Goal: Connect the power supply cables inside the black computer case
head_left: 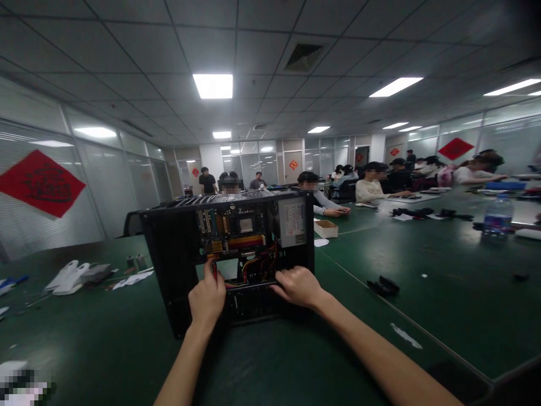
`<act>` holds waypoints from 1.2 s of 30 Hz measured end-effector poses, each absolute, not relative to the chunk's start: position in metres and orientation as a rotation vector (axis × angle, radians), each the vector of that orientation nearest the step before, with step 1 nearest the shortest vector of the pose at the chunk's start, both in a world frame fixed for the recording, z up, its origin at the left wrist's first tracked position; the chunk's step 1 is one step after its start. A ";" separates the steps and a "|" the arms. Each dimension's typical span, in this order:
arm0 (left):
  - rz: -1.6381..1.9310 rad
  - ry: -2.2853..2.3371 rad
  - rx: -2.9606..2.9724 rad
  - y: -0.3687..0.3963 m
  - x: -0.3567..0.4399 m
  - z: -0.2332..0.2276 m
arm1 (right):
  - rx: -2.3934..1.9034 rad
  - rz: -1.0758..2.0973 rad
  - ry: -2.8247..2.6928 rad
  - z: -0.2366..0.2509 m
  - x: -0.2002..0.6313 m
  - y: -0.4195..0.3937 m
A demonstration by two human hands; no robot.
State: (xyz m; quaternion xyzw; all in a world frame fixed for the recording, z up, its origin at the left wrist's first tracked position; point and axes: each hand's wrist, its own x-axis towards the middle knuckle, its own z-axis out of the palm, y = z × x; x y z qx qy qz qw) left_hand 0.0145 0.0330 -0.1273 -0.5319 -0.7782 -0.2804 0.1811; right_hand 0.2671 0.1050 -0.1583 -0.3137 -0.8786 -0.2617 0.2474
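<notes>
One open computer case [159, 259] is standing mid-frame, motherboard [236, 217] and power supply [293, 223] sitting inside, wires [253, 266] seemingly hanging unsecured. The left hand [207, 296] is extending its index finger, any pinch unclear; the right hand [299, 286] is pinching the crossbar [251, 285].

Single head-worn view, facing forward across the green table [401, 254]

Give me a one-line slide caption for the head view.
Left hand and right hand at an open computer case on a green table, motherboard and power supply exposed.
</notes>
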 end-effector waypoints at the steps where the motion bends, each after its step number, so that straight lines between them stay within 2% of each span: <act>1: -0.785 -2.182 -1.507 0.033 0.015 -0.128 | -0.852 -0.706 -2.397 -0.158 0.267 0.105; 7: -0.814 -2.064 -1.412 0.031 0.019 -0.137 | -0.854 -0.693 -2.403 -0.157 0.267 0.106; 16: -1.189 -1.906 -1.465 0.035 0.022 -0.151 | -0.907 -0.662 -2.419 -0.155 0.268 0.103; 31: -2.181 -1.834 -1.690 0.032 0.024 -0.137 | -0.975 -0.591 -2.374 -0.153 0.266 0.094; 36: -2.075 -1.934 -1.644 0.034 0.022 -0.139 | -0.984 -0.585 -2.381 -0.154 0.266 0.093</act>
